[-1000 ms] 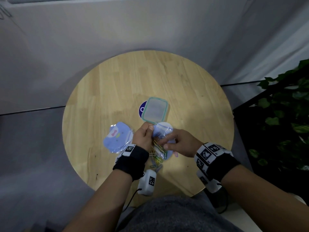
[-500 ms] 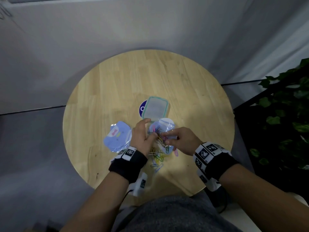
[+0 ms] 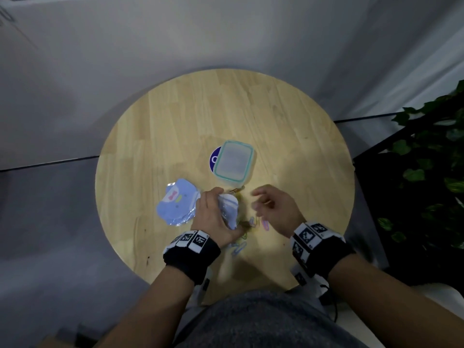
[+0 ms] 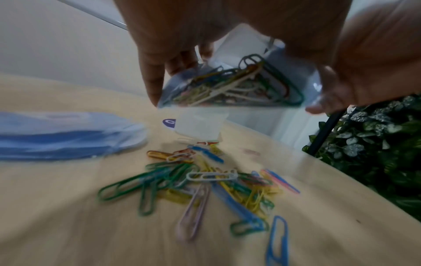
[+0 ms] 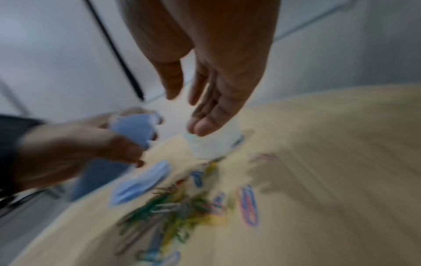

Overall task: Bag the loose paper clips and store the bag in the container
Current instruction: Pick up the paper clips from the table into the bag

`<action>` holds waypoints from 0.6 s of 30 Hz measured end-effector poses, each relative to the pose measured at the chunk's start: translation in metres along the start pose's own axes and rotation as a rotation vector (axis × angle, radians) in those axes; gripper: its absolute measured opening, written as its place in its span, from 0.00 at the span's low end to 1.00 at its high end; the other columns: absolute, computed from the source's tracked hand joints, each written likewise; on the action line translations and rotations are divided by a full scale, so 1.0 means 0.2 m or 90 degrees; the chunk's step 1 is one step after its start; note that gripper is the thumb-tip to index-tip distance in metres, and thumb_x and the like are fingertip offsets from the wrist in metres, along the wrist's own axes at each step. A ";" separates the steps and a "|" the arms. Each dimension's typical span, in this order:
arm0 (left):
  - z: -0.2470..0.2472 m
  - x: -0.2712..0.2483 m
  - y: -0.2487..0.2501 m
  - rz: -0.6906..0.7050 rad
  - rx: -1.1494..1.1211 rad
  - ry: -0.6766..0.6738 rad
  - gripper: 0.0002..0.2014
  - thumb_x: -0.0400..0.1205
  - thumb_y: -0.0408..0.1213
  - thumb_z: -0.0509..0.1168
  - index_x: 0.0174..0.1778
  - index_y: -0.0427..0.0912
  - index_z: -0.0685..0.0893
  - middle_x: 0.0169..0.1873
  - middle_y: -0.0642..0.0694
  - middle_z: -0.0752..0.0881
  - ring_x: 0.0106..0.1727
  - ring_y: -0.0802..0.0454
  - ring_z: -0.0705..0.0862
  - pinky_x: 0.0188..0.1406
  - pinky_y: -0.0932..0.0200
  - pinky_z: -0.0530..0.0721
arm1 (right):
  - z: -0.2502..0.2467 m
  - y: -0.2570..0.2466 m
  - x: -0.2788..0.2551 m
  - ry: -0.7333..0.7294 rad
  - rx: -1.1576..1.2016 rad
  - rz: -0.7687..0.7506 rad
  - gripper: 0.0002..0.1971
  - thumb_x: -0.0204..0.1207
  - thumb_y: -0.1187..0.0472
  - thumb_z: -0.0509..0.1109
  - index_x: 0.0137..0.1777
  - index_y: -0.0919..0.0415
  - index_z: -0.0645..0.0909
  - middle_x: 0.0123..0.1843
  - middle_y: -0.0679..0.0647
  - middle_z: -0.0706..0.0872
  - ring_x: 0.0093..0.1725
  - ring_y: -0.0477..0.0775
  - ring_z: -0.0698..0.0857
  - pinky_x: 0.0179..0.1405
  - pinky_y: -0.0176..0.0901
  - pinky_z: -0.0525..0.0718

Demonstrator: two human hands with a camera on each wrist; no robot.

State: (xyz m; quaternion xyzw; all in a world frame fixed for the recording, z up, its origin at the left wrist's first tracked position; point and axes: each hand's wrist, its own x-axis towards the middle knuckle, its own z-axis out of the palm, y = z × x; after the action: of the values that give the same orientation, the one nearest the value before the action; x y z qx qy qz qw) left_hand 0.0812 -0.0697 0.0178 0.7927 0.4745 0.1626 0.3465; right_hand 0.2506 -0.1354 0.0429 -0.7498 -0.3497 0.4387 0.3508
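Observation:
My left hand (image 3: 213,217) grips a small clear bag (image 3: 229,209) above the round wooden table (image 3: 175,121); in the left wrist view the bag (image 4: 232,86) holds several coloured paper clips. Under and between my hands lies a loose pile of coloured clips (image 4: 205,183) (image 3: 247,226) (image 5: 177,207). My right hand (image 3: 271,204) hovers just right of the bag with fingers relaxed and nothing in it; the right wrist view shows the fingers (image 5: 214,108) straight. A clear container with a teal-rimmed lid (image 3: 234,162) stands shut just beyond both hands.
A stack of blue cartoon-print bags (image 3: 177,204) lies left of my left hand. A purple round sticker (image 3: 215,159) peeks out from under the container. A dark shelf with green plants (image 3: 431,177) stands at the right of the table.
My right hand has let go of the bag and drawn back to the right, opening. The left hand keeps the bag and has shifted slightly left and toward me.

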 end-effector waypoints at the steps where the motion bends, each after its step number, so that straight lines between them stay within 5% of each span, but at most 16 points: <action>1: -0.01 -0.01 -0.02 -0.015 0.013 -0.002 0.45 0.53 0.51 0.71 0.68 0.41 0.69 0.55 0.47 0.74 0.58 0.46 0.73 0.54 0.62 0.68 | -0.03 0.06 0.03 0.055 -0.054 0.066 0.11 0.69 0.62 0.73 0.50 0.51 0.81 0.40 0.56 0.86 0.44 0.63 0.87 0.45 0.49 0.85; 5: -0.04 -0.07 -0.08 -0.061 0.045 -0.009 0.52 0.54 0.48 0.74 0.75 0.40 0.63 0.60 0.47 0.72 0.62 0.49 0.69 0.59 0.62 0.65 | 0.00 0.22 0.08 -0.003 -0.324 0.269 0.28 0.66 0.54 0.77 0.63 0.62 0.73 0.62 0.63 0.81 0.60 0.65 0.81 0.57 0.49 0.80; 10: -0.06 -0.13 -0.13 -0.133 0.060 -0.017 0.53 0.54 0.51 0.76 0.75 0.39 0.63 0.61 0.44 0.72 0.64 0.47 0.68 0.60 0.64 0.62 | 0.24 0.20 0.05 -0.041 -0.421 0.143 0.45 0.57 0.43 0.81 0.69 0.64 0.67 0.67 0.63 0.71 0.65 0.66 0.74 0.64 0.51 0.75; 15: -0.06 -0.18 -0.17 -0.154 0.078 -0.011 0.48 0.54 0.50 0.74 0.72 0.40 0.68 0.59 0.44 0.74 0.61 0.44 0.73 0.60 0.58 0.70 | 0.34 0.16 0.06 -0.115 -0.572 -0.005 0.26 0.70 0.62 0.73 0.67 0.63 0.71 0.68 0.64 0.72 0.67 0.65 0.73 0.64 0.50 0.74; 18: -0.05 -0.19 -0.17 -0.156 0.075 -0.012 0.46 0.53 0.49 0.72 0.69 0.40 0.70 0.57 0.43 0.75 0.60 0.42 0.74 0.58 0.56 0.73 | 0.32 0.18 0.08 -0.121 -0.554 -0.034 0.20 0.68 0.74 0.64 0.61 0.64 0.77 0.63 0.64 0.78 0.64 0.64 0.76 0.59 0.49 0.77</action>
State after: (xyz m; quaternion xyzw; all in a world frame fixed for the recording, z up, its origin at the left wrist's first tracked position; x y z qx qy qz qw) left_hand 0.0343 -0.0872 0.0037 0.7492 0.5733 0.0837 0.3210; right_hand 0.2060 -0.1270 -0.0165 -0.7744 -0.5519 0.3086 -0.0201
